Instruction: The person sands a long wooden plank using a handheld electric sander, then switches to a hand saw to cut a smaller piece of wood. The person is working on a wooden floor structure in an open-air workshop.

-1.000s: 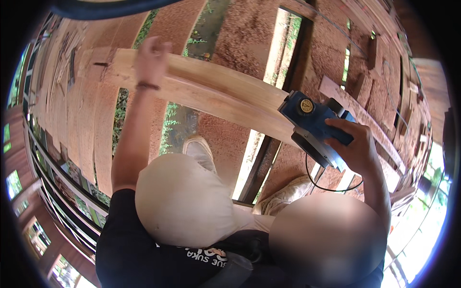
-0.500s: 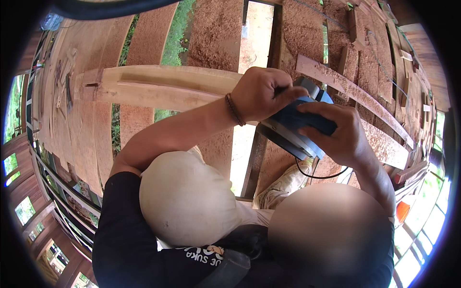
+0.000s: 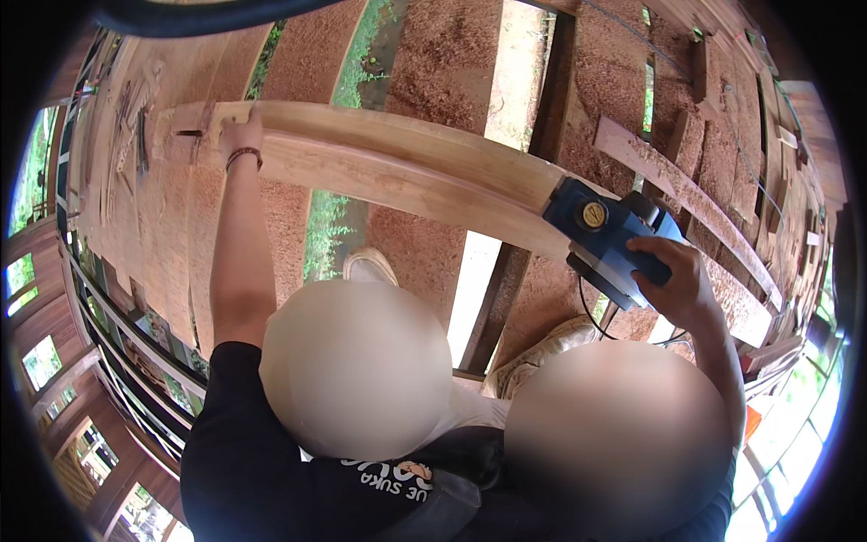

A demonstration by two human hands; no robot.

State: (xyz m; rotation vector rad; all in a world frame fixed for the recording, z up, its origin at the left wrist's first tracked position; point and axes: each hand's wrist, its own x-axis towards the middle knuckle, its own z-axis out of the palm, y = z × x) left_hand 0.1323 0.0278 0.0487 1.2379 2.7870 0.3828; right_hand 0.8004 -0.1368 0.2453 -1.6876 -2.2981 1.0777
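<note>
A blue electric planer [image 3: 614, 230] rests at the right end of a long, pale wooden board [image 3: 379, 149] with a stepped face. My right hand [image 3: 675, 278] is closed round the planer's rear handle. At the board's far left end, my left hand [image 3: 242, 135] grips the wood, its fingertips partly hidden by the hand itself. A dark cord [image 3: 593, 318] hangs from the planer near my right hand.
Wide planks [image 3: 433, 68] with gaps lie beneath, strewn with reddish shavings. A narrow loose board [image 3: 686, 194] lies right of the planer. Wood scraps [image 3: 135, 149] sit at far left. My shoes [image 3: 368, 266] are below the board.
My left hand has left the front of the planer and reached left to the board's end. The right hand still holds the planer, now slightly lower and more to the right.
</note>
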